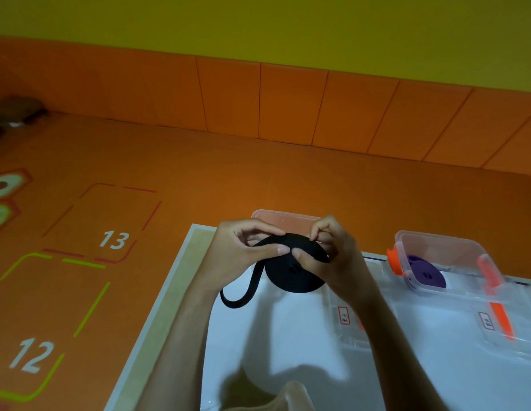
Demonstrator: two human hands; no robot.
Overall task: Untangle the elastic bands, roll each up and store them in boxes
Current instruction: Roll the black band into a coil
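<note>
black band roll (291, 275), one, pinched in left hand (240, 252) and right hand (335, 256), tail hanging down-left; two boxes (442, 243)

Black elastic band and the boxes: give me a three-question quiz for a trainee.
1. True or false: the black band is fully rolled, with no loose tail.
2. The purple roll lies: A) beside the orange-latched box, B) inside it, C) under it.
3. How many hands grip the black band?
Key: 1 false, a tail hangs at its left. 2 B. 3 two, the left hand and the right hand.
</note>
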